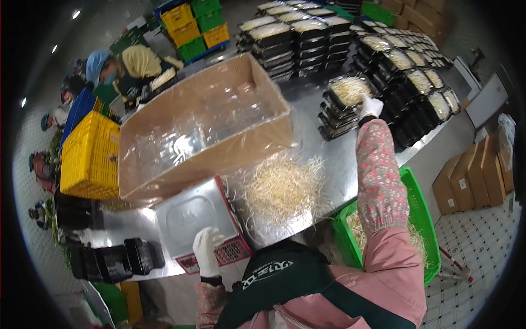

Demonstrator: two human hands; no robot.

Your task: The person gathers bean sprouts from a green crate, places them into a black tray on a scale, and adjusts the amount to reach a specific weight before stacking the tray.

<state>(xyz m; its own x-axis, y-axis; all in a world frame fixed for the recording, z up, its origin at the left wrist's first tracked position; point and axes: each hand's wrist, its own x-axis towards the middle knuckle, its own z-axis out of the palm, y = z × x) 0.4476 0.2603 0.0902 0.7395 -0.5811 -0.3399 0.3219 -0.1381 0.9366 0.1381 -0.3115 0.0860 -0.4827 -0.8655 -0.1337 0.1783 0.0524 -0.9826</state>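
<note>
My right hand [370, 107], in a white glove, reaches far forward with its fingers closed on the near right edge of a black tray of bean sprouts [349, 90]. That tray tops a short stack of similar black trays [335, 122]. My left hand [207, 250], also gloved, is over the front edge of a weighing scale [192, 216], beside its red keypad panel [233, 251]. It holds nothing, and its fingers are loosely bent and apart. A loose heap of bean sprouts [282, 189] lies on the metal table [307, 118] right of the scale.
A big plastic-lined cardboard box [208, 170] stands behind the scale. Filled trays [268, 33] are stacked at the back and right. Empty black trays [112, 262] lie at left. A green crate [422, 208] of sprouts is by my right side. Across the table works a person [123, 71].
</note>
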